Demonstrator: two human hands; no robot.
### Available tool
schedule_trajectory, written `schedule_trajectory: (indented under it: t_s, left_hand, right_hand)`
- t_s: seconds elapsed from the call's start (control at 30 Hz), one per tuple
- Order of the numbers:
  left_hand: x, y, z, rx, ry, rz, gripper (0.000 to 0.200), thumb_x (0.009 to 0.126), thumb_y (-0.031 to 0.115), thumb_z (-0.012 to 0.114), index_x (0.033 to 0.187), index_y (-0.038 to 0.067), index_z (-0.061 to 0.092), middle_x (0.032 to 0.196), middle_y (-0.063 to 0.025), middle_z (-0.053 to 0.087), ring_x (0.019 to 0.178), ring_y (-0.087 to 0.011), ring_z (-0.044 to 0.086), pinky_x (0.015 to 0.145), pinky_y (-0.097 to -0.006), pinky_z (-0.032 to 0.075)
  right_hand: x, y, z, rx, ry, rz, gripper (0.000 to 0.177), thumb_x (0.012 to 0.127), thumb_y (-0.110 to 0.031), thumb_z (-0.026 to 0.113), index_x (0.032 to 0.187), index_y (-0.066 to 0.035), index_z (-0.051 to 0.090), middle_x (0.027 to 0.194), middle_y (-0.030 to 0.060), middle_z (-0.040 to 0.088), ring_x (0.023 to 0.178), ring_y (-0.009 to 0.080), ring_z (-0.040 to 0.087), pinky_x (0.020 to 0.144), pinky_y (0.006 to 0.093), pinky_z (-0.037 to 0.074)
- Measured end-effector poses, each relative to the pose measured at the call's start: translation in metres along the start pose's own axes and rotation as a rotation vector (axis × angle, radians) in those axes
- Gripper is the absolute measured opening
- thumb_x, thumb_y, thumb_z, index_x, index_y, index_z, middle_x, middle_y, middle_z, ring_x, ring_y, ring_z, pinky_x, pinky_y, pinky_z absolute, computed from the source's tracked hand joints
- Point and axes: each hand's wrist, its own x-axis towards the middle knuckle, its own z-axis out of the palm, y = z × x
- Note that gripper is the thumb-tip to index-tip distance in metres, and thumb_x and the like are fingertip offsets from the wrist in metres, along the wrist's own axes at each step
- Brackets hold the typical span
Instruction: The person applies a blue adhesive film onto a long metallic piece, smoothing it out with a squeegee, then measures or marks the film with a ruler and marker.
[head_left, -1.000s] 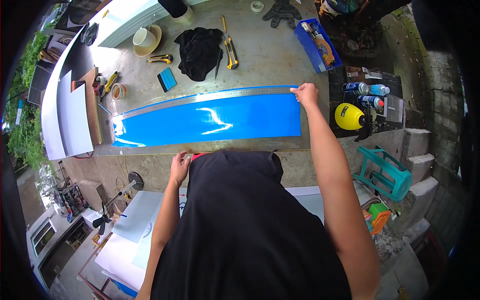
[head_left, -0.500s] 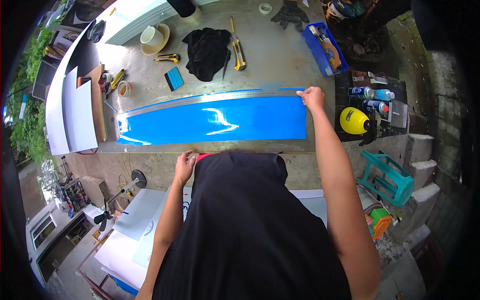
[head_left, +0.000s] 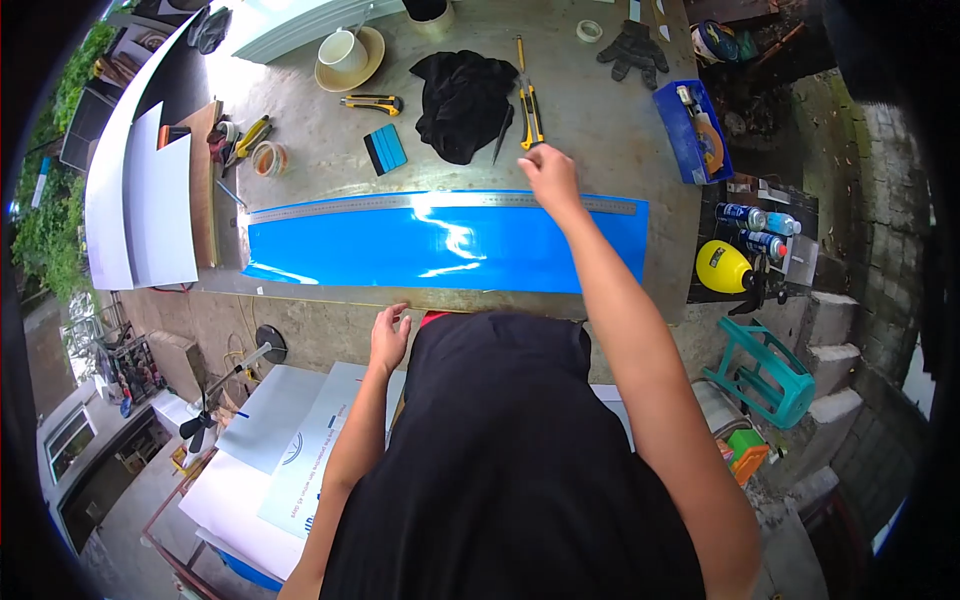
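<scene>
A glossy blue sheet [head_left: 350, 245] lies flat on the table, with a long steel ruler [head_left: 400, 202] along its far edge. My right hand [head_left: 552, 180] is above the far edge of the sheet, fingers loosely curled, fingertips close to the near end of a yellow-and-black utility knife [head_left: 530, 115]. The knife lies on the table beside a black cloth [head_left: 460, 105] and thin black tweezers [head_left: 501, 135]. My left hand [head_left: 390, 335] hangs at the near table edge, fingers slightly bent and apart, holding nothing.
On the table are a blue squeegee [head_left: 387, 150], a second knife [head_left: 372, 103], a cup [head_left: 343, 52] in a bowl, a tape roll [head_left: 589, 31] and a glove [head_left: 634, 53]. A blue bin [head_left: 680, 140] stands at the right edge. Beyond are a yellow spray bottle [head_left: 722, 267] and green stool [head_left: 765, 372].
My right hand has let go of the ruler's right end and moved left and away from me toward the knife. The view has shifted; my left hand stays by the edge.
</scene>
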Motion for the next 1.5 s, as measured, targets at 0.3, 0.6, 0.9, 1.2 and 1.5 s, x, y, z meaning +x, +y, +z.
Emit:
schedule_trajectory:
  t_s: [0.3,0.6,0.9,1.2,1.5]
  left_hand:
    - [0.024,-0.005,-0.049,-0.144,0.091,0.015,0.031,0.098,0.015,0.067,0.126,0.004,0.066,0.119,-0.0176,0.068,0.11,-0.0312,0.068,0.095,-0.0425,0.053]
    - [0.046,-0.003,-0.057,-0.116,0.113,0.202,0.03,0.096,0.009,0.068,0.125,0.006,0.067,0.115,-0.0165,0.068,0.107,-0.0289,0.069,0.093,-0.0399,0.054]
    - [0.042,0.042,-0.027,0.004,0.235,0.316,0.037,0.091,0.007,0.068,0.127,0.006,0.063,0.12,-0.0186,0.063,0.114,-0.0381,0.059,0.099,-0.0462,0.048]
    - [0.046,0.147,0.088,0.222,0.271,0.494,0.064,0.09,0.017,0.073,0.148,0.013,0.048,0.144,-0.0177,0.048,0.133,-0.0383,0.048,0.112,-0.0504,0.037]
    - [0.096,0.205,0.17,0.461,0.386,0.505,0.074,0.093,0.037,0.071,0.158,0.024,0.04,0.164,-0.0108,0.031,0.153,-0.0348,0.027,0.123,-0.0634,0.014]
  right_hand:
    - [0.033,-0.058,0.07,-0.367,0.055,0.265,0.042,0.086,-0.02,0.082,0.116,-0.002,0.058,0.117,0.0232,0.069,0.109,0.044,0.068,0.092,0.052,0.056]
    - [0.049,-0.004,0.095,-0.347,0.069,0.345,0.04,0.081,-0.012,0.079,0.115,0.001,0.065,0.114,0.023,0.072,0.104,0.0378,0.072,0.09,0.0454,0.058]
    - [-0.032,-0.02,-0.022,0.483,-0.033,0.31,0.015,0.094,-0.005,0.064,0.107,0.003,0.065,0.092,0.0087,0.071,0.078,0.0156,0.069,0.071,0.032,0.058]
    - [-0.089,0.085,-0.196,0.139,-0.042,0.287,0.016,0.097,-0.004,0.051,0.101,0.0,0.066,0.094,0.0108,0.074,0.084,0.019,0.07,0.08,0.0344,0.056]
    - [-0.062,0.159,-0.218,-0.166,-0.022,0.164,0.022,0.089,-0.02,0.075,0.102,-0.003,0.072,0.087,0.0126,0.075,0.085,0.0278,0.073,0.078,0.0384,0.055]
